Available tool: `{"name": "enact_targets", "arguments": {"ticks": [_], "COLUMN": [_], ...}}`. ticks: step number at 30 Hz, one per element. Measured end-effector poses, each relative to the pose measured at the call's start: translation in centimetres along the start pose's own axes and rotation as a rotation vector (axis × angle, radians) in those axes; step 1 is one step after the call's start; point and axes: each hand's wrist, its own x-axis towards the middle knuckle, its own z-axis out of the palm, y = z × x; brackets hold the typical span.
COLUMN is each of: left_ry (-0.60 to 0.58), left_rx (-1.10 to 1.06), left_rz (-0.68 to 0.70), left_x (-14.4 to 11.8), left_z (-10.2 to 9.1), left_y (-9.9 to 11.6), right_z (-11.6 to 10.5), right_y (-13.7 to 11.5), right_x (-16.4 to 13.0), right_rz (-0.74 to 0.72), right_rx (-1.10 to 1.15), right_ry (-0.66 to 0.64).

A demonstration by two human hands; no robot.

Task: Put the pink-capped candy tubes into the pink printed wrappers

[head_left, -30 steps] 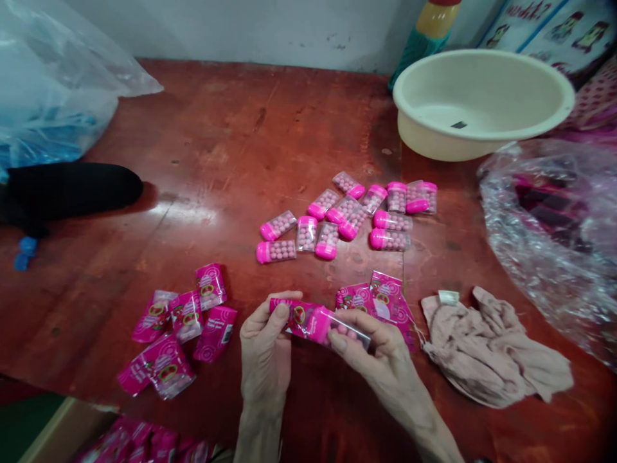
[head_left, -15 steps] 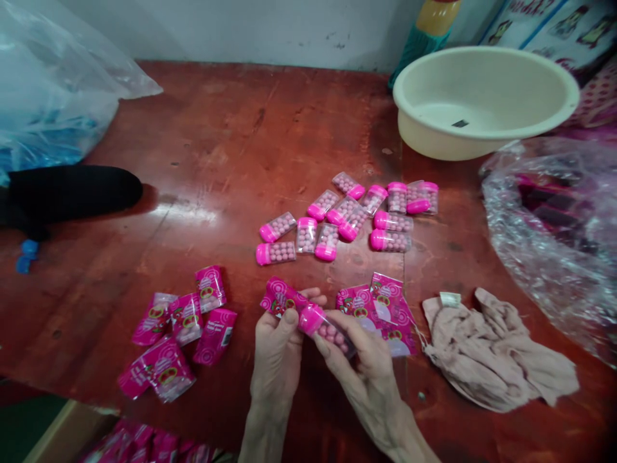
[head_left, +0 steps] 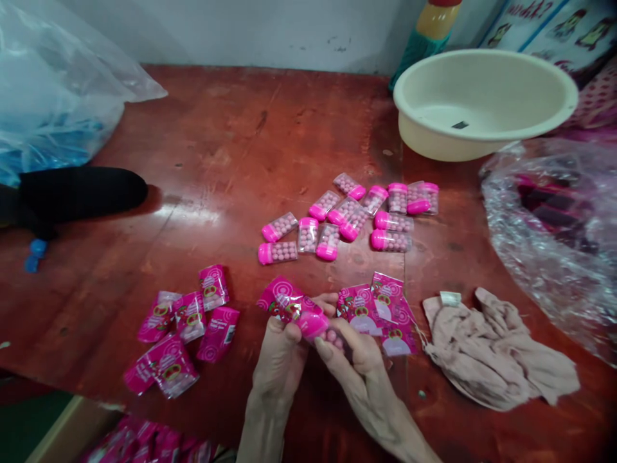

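My left hand [head_left: 282, 350] pinched the pink wrapper [head_left: 281, 301] and my right hand [head_left: 354, 354] gripped the candy tube [head_left: 318, 326], at lower centre of the frame.

Your right hand [head_left: 354, 350] covers most of the vial [head_left: 322, 329]; only its pink cap and a few beads show, so you cannot tell how far it sits inside the sleeve [head_left: 282, 302] pinched by your left hand [head_left: 279, 360]. The print on that sleeve is blurred. Left of and below the grip, a box [head_left: 144, 444] of pink packets is cut off by the bottom edge. Far right of the grip, the bag [head_left: 554, 231] hides dark contents behind crinkled film. The bottle [head_left: 424, 32] beyond the basin [head_left: 482, 96] loses its top at the frame edge.
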Motion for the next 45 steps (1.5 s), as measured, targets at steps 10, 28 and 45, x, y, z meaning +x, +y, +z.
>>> {"name": "enact_targets", "arguments": {"ticks": [10, 28, 45], "left_ry": [0.095, -0.002, 0.142], "left_rx": [-0.091, 0.058, -0.068], "left_rz": [0.009, -0.002, -0.052], "left_x": [0.6, 0.3, 0.2], "left_z": [0.0, 0.8, 1.8], "left_y": [-0.7, 0.1, -0.9], "right_z": [2.1, 1.5, 1.8], "right_y": [0.9, 0.3, 0.7], "right_x": [0.4, 0.0, 0.6], "right_rz": [-0.135, 0.012, 0.228], "right_rx": [-0.263, 0.091, 0.463], "right_ry": [0.124, 0.113, 0.128]}}
